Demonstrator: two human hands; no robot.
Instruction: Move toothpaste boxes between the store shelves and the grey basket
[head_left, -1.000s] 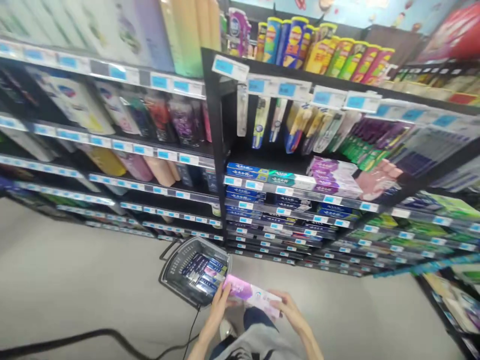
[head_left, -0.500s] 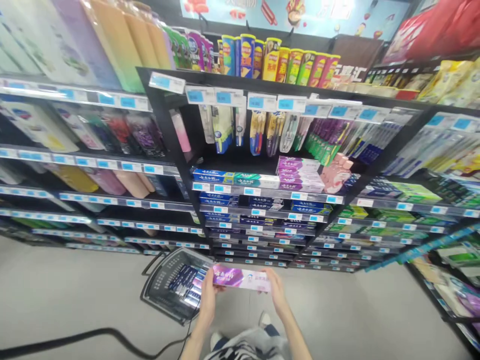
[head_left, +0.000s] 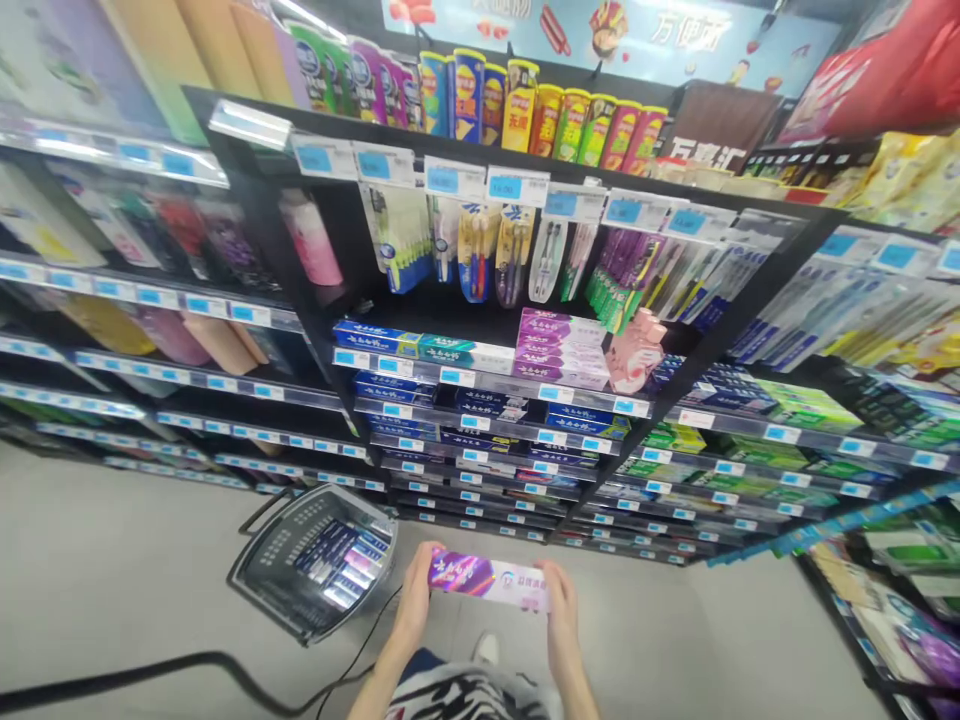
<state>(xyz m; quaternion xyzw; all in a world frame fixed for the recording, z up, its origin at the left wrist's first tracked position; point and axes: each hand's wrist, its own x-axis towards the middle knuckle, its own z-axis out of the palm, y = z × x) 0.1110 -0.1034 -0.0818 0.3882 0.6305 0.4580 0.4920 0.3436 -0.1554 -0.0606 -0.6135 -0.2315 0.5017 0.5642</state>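
Between my two hands is a long purple and white toothpaste box point(head_left: 489, 580), held level above the floor with its printed face up. My left hand point(head_left: 417, 588) grips the purple end. Around the white end, my right hand point(head_left: 559, 595) is closed. To the left, a dark shopping basket point(head_left: 262, 590) stands on the floor with several blue, white and purple boxes point(head_left: 341, 563) in it. On the shelf ahead sits a stack of similar purple toothpaste boxes point(head_left: 562, 345), apart from my hands.
Hanging toothbrushes point(head_left: 480, 255) fill the bay above the stack, and a pink bottle point(head_left: 311, 240) stands at its left. Price-tagged shelves point(head_left: 469, 375) run across in front. A black cable point(head_left: 210, 660) crosses the lower left. Another shelf unit point(head_left: 840, 625) borders the right.
The view has shifted to the right and nearer the shelf, so the shelf and basket appear farther left. Both hands still hold the toothpaste box, now slightly lower in view.
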